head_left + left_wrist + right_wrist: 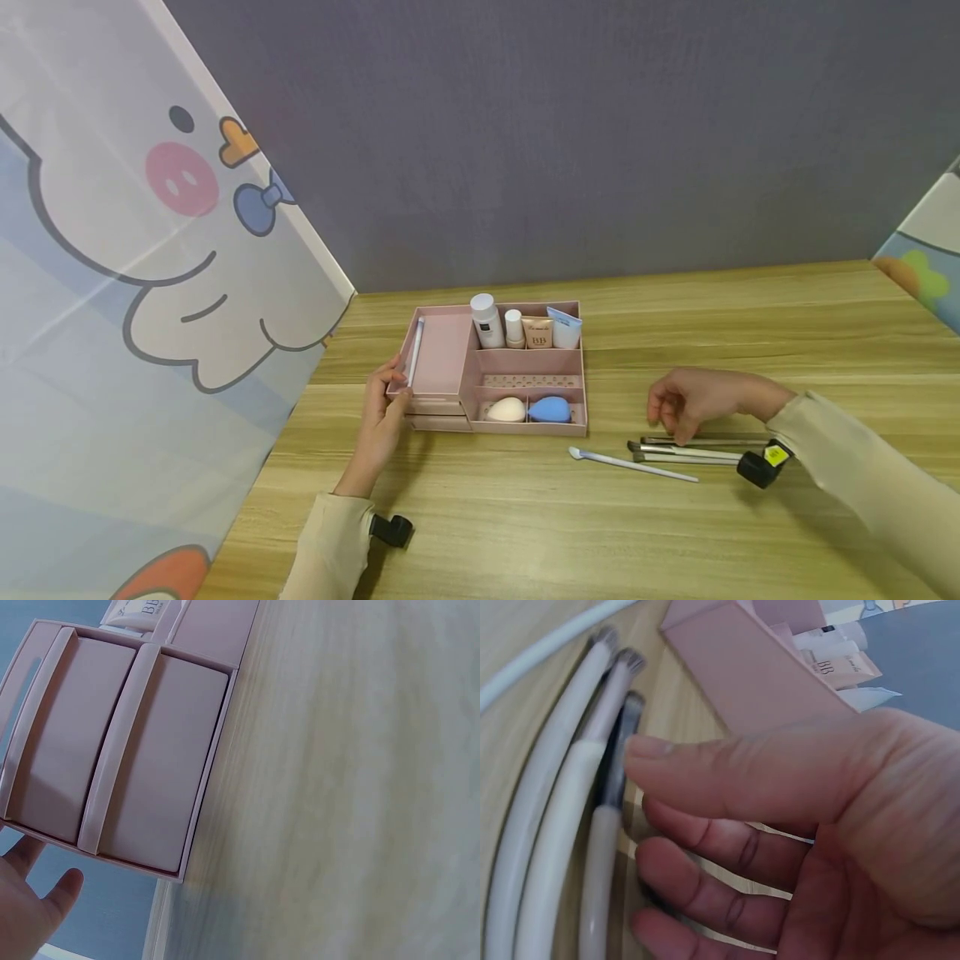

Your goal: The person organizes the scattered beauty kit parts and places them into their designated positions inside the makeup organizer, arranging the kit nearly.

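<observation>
My left hand (382, 421) grips the front left corner of a pink makeup organizer (528, 360), its fingers over the side rim and thumb near the front. A pale makeup brush (415, 352) lies in the organizer's left top tray, close to those fingertips. My right hand (693, 397) is low over several makeup brushes (693, 454) on the table, fingers loosely bent. In the right wrist view its thumb tip overlaps the dark ferrule of the nearest brush (600, 877), with nothing between thumb and fingers. Another white brush (637, 464) lies apart, slanting toward the front.
A white bottle (487, 323), a small white-capped bottle (514, 329), a BB cream tube (537, 332) and a light blue tube (565, 329) stand in the back compartment. Cream (507, 410) and blue (550, 409) sponges sit in front. Two drawers (161, 761) face forward at left.
</observation>
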Demonstrator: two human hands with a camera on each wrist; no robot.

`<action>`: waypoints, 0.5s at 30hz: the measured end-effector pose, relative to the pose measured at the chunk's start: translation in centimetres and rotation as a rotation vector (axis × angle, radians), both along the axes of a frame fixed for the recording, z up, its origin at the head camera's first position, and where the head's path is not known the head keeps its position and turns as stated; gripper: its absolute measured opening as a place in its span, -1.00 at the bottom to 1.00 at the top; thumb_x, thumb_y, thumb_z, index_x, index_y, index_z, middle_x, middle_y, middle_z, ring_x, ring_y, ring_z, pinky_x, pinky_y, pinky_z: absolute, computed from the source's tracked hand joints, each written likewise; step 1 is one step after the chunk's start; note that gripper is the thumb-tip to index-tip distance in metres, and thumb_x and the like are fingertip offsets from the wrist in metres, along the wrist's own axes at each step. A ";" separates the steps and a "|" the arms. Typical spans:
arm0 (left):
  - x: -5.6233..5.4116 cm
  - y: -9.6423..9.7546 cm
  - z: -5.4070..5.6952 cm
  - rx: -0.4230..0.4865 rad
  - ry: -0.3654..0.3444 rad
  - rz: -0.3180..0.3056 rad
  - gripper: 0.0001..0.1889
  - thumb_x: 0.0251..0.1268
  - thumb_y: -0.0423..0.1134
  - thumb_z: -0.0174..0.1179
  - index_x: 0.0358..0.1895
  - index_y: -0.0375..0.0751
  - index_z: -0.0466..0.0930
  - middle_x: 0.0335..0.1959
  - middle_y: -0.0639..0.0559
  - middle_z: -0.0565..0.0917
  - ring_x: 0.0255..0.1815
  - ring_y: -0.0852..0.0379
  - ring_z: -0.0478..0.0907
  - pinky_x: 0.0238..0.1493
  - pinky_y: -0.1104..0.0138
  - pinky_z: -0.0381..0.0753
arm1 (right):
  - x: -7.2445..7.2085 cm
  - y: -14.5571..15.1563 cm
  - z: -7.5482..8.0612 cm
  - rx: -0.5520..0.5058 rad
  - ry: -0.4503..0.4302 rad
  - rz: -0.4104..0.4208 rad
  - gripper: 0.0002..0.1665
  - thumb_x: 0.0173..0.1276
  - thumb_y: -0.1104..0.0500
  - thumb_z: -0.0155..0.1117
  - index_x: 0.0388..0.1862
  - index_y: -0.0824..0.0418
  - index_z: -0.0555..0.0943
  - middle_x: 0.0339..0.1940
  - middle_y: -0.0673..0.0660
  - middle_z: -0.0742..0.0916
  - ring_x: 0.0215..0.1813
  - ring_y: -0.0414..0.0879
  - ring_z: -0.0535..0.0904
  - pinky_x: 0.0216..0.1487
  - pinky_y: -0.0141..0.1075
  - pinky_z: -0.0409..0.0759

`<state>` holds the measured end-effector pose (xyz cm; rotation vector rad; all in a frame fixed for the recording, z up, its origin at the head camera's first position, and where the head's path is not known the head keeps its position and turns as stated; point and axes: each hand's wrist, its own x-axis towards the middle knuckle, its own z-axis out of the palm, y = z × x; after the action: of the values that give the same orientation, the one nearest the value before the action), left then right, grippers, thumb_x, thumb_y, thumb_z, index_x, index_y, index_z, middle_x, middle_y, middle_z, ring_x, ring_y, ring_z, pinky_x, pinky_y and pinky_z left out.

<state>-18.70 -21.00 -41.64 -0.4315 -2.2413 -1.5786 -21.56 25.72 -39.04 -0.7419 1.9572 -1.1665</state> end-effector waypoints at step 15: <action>0.0 0.1 0.1 0.013 -0.011 0.004 -0.83 0.38 -0.52 -0.06 -0.02 -0.49 0.29 0.43 -0.34 0.23 0.47 -0.21 0.09 0.02 0.49 0.28 | 0.9 0.1 -0.1 0.089 0.144 -0.016 -0.65 -0.10 0.61 0.34 -0.33 0.33 0.56 -0.56 -0.01 0.55 -0.54 -0.26 0.39 -0.53 -0.40 0.38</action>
<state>-18.67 -20.86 -41.59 -0.4155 -2.2374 -1.5962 -20.67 25.78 -39.14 -0.7833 2.1224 -1.0537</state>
